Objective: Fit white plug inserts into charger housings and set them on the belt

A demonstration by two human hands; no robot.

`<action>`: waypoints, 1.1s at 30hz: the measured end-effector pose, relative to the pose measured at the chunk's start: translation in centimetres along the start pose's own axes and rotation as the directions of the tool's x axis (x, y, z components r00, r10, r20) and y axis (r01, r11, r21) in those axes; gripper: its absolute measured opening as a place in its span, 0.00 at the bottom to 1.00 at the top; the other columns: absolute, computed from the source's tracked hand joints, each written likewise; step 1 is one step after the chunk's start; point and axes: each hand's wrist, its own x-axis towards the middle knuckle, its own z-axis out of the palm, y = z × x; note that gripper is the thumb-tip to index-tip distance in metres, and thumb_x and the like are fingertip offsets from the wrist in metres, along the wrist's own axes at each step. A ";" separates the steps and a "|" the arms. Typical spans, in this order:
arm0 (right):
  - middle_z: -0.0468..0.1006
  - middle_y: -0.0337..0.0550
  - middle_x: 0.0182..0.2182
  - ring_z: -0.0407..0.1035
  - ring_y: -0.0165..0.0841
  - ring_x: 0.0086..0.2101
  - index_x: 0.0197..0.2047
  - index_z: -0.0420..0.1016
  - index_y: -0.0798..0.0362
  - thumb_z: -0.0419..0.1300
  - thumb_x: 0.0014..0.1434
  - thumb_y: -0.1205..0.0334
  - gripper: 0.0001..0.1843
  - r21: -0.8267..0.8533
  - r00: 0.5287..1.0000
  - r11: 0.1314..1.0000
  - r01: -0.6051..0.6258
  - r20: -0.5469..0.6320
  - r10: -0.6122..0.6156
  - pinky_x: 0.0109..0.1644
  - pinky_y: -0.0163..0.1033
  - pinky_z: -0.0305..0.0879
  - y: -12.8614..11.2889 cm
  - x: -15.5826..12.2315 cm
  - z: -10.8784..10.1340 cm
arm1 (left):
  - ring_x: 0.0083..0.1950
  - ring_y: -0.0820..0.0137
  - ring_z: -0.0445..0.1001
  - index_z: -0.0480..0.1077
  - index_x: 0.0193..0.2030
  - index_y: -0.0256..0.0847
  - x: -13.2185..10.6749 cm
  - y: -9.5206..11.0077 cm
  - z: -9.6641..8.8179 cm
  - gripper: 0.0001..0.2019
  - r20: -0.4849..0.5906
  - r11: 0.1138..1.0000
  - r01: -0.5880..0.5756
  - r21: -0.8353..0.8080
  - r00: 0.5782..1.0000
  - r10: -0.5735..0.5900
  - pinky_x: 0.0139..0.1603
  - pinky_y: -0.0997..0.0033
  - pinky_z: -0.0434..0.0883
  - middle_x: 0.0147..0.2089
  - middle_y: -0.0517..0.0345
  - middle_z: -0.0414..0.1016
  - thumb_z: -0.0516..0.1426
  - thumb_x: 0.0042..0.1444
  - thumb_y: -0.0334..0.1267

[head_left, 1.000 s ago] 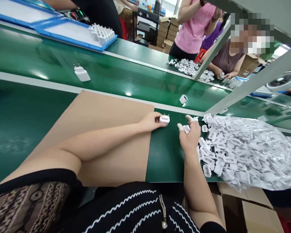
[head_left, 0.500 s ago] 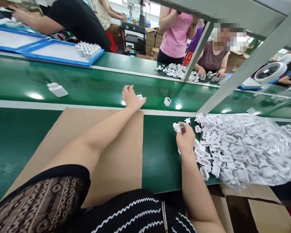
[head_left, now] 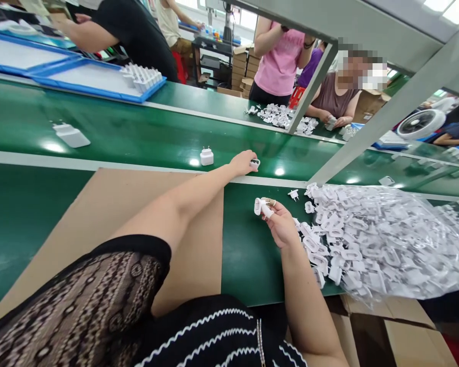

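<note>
My left hand (head_left: 243, 163) reaches across to the green belt, its fingers closed around a small white charger housing (head_left: 254, 163) whose open end faces me. Nearer to me, my right hand (head_left: 282, 224) pinches a white plug piece (head_left: 258, 206) between thumb and fingers, above the green bench. Its fingers partly hide that piece; whether it is one part or two, I cannot tell. On the belt left of my left hand stands a white charger (head_left: 206, 157) with two pins up. Beyond my right hand lies a loose white plug piece (head_left: 294, 194).
A clear plastic bag (head_left: 409, 229) spills many white plug parts at right. Brown cardboard (head_left: 193, 255) lies on the bench. Another charger (head_left: 72, 135) is far left on the belt. A slanted metal post (head_left: 367, 127) rises at right. Co-workers stand and sit beyond the belt.
My left hand has left the pinned charger standing on the belt, moved right and closed on the open housing. My right hand has shifted left with its plug piece.
</note>
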 end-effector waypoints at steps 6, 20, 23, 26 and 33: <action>0.84 0.42 0.39 0.75 0.35 0.36 0.44 0.84 0.49 0.76 0.45 0.53 0.22 -0.058 0.994 0.992 0.109 -0.020 -0.110 0.38 0.41 0.71 0.1 -0.3 0.2 | 0.46 0.63 0.75 0.77 0.45 0.39 -11.9 2.2 -1.3 0.18 -0.110 0.970 -0.067 -0.235 0.993 0.042 0.49 0.64 0.71 0.45 0.54 0.76 0.70 0.51 0.46; 0.79 0.50 0.44 0.72 0.44 0.46 0.53 0.78 0.48 0.55 0.64 0.69 0.18 -0.720 0.670 0.181 0.670 0.482 -0.565 0.51 0.51 0.74 1.9 -1.9 1.6 | 0.41 0.65 0.73 0.73 0.39 0.40 -21.7 4.2 1.3 0.15 -0.049 0.825 -0.002 -0.565 0.998 -0.031 0.43 0.65 0.70 0.39 0.56 0.73 0.70 0.52 0.44; 0.78 0.50 0.44 0.71 0.45 0.46 0.53 0.77 0.48 0.53 0.61 0.73 0.21 -0.725 0.666 0.122 0.678 0.536 -0.520 0.52 0.53 0.72 2.1 -1.7 1.9 | 0.40 0.66 0.72 0.72 0.35 0.40 -21.7 4.2 1.2 0.14 -0.054 0.814 -0.020 -0.581 0.998 -0.014 0.41 0.66 0.68 0.37 0.57 0.72 0.69 0.52 0.44; 0.79 0.49 0.44 0.70 0.45 0.46 0.51 0.76 0.48 0.52 0.58 0.76 0.22 -0.726 0.677 0.113 0.679 0.558 -0.480 0.52 0.53 0.71 2.2 -1.4 2.2 | 0.39 0.67 0.71 0.72 0.34 0.40 -21.7 4.3 1.1 0.13 -0.052 0.816 -0.019 -0.577 0.999 -0.014 0.40 0.66 0.68 0.36 0.58 0.71 0.69 0.52 0.45; 0.79 0.49 0.45 0.70 0.45 0.45 0.52 0.76 0.47 0.52 0.58 0.76 0.24 -0.719 0.667 0.082 0.690 0.589 -0.455 0.51 0.53 0.71 2.1 -1.1 2.3 | 0.38 0.67 0.71 0.72 0.32 0.40 -21.6 4.4 0.9 0.13 -0.040 0.816 -0.021 -0.577 0.999 -0.003 0.40 0.66 0.67 0.36 0.58 0.70 0.69 0.52 0.45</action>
